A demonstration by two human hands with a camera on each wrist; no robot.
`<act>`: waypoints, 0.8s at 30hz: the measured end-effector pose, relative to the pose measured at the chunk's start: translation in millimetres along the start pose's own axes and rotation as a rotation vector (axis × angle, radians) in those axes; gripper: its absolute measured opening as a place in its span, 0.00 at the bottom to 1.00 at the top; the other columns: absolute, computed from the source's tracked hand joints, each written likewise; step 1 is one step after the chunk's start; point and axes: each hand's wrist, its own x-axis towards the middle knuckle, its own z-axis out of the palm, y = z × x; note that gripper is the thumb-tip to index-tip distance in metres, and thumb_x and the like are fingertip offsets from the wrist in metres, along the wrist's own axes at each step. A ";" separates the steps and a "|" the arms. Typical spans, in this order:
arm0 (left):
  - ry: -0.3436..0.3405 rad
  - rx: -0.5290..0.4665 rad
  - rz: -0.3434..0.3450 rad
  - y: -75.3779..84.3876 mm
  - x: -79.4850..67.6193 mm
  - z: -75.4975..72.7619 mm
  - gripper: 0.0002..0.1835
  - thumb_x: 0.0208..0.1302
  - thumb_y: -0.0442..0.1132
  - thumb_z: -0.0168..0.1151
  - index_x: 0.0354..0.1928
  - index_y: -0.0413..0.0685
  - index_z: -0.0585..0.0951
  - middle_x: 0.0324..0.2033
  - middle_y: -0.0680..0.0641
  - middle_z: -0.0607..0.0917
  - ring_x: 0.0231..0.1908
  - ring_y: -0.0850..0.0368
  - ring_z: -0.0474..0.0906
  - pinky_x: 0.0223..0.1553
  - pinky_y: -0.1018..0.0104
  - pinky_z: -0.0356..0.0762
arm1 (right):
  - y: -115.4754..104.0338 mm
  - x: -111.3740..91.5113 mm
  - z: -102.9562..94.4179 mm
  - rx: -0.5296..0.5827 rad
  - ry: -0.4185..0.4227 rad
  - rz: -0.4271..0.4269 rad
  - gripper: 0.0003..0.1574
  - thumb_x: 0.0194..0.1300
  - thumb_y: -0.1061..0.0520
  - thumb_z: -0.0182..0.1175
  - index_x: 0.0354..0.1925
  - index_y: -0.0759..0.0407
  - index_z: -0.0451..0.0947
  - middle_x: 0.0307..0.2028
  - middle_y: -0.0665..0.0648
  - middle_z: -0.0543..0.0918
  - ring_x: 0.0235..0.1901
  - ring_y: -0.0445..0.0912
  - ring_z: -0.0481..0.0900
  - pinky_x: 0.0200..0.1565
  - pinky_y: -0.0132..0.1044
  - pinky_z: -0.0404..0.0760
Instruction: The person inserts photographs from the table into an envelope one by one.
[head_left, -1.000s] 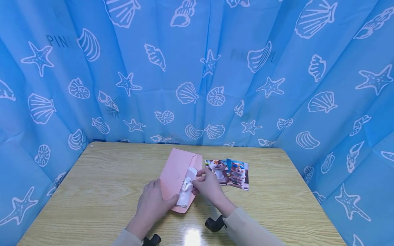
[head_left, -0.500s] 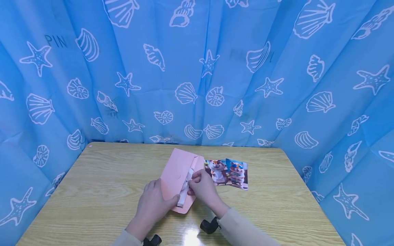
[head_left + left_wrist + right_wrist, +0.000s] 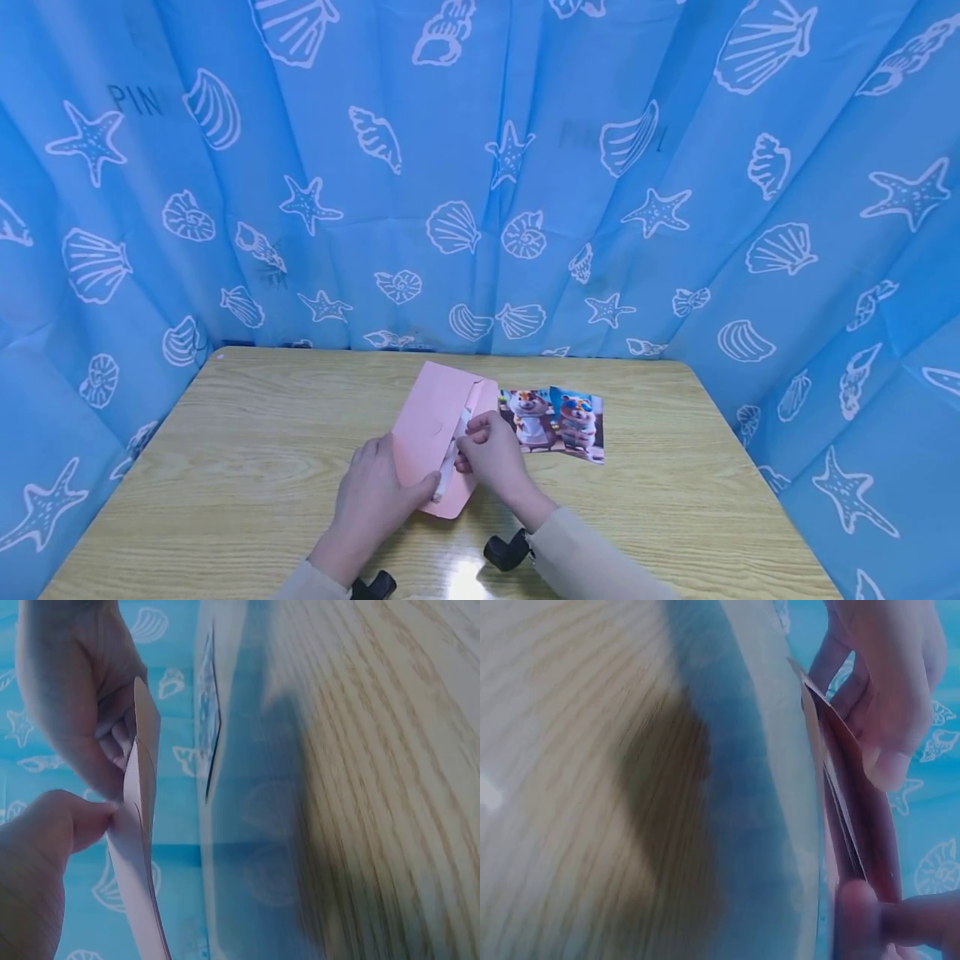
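My left hand (image 3: 375, 492) grips a pink envelope (image 3: 427, 417) by its near left side, the thumb lying over its front. From the envelope's opening on the right a thin strip of a pale photo (image 3: 445, 475) shows; the rest is hidden inside. My right hand (image 3: 491, 454) pinches the photo's edge at this opening. In the right wrist view the envelope (image 3: 877, 832) gapes, with the photo's edge (image 3: 842, 806) between its walls and right fingertips (image 3: 857, 904) at that edge. The left wrist view shows the envelope (image 3: 139, 832) nearly edge-on, raised off the table.
Two overlapping photos of cartoon animals, one in white clothing (image 3: 532, 429) and one with blue glasses (image 3: 579, 421), lie right of the envelope on the wooden table (image 3: 247, 450). A blue shell-patterned curtain (image 3: 480, 183) hangs behind the table. Black wrist mounts (image 3: 507, 550) sit under both forearms.
My right hand has moved slightly left, and the photo has slid deeper into the envelope, from a wide curled part showing to a narrow strip. My left hand stays in place.
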 end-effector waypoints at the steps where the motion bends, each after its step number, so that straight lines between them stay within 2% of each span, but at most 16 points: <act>1: 0.003 0.002 -0.001 0.0 0.0 0.3 0.52 0.45 0.68 0.67 0.59 0.28 0.72 0.49 0.34 0.78 0.51 0.41 0.73 0.46 0.47 0.76 | 0.2 -0.1 1.4 0.002 -0.004 -0.004 0.13 0.62 0.69 0.59 0.44 0.70 0.69 0.27 0.62 0.79 0.22 0.48 0.83 0.27 0.40 0.83; 6: 0.013 0.009 -0.007 -1.8 0.0 0.4 0.52 0.44 0.68 0.68 0.59 0.29 0.71 0.49 0.35 0.77 0.50 0.41 0.73 0.45 0.47 0.76 | 1.1 -2.8 5.9 -0.055 -0.012 -0.031 0.08 0.63 0.68 0.58 0.42 0.71 0.73 0.26 0.60 0.82 0.22 0.46 0.83 0.26 0.38 0.83; 11: 0.011 0.022 -0.023 -3.4 0.5 -1.7 0.53 0.45 0.67 0.68 0.60 0.28 0.70 0.49 0.34 0.77 0.50 0.40 0.73 0.45 0.46 0.76 | -1.0 -10.8 10.6 -0.145 -0.074 -0.087 0.14 0.65 0.65 0.57 0.47 0.75 0.76 0.29 0.59 0.83 0.27 0.48 0.83 0.30 0.37 0.83; 18: 0.021 0.045 -0.036 -5.9 2.7 -5.9 0.52 0.46 0.68 0.67 0.59 0.27 0.70 0.49 0.33 0.76 0.49 0.40 0.73 0.45 0.45 0.76 | -9.1 -21.3 16.3 -0.057 -0.136 -0.091 0.19 0.65 0.66 0.56 0.51 0.78 0.74 0.33 0.63 0.83 0.32 0.53 0.84 0.35 0.40 0.83; 21: 0.015 0.052 -0.040 -7.3 3.9 -6.7 0.52 0.46 0.67 0.67 0.59 0.27 0.70 0.50 0.33 0.76 0.50 0.40 0.72 0.45 0.45 0.76 | -10.8 -23.2 16.0 -0.071 -0.149 -0.092 0.20 0.65 0.65 0.56 0.52 0.77 0.75 0.33 0.62 0.83 0.32 0.51 0.83 0.35 0.40 0.83; 24: 0.011 0.050 -0.039 -10.0 4.5 -5.9 0.52 0.46 0.67 0.67 0.58 0.27 0.70 0.50 0.33 0.76 0.50 0.40 0.72 0.46 0.46 0.76 | -8.9 -22.7 12.0 -0.137 -0.164 -0.094 0.21 0.66 0.62 0.56 0.54 0.74 0.75 0.33 0.58 0.82 0.33 0.47 0.81 0.34 0.39 0.82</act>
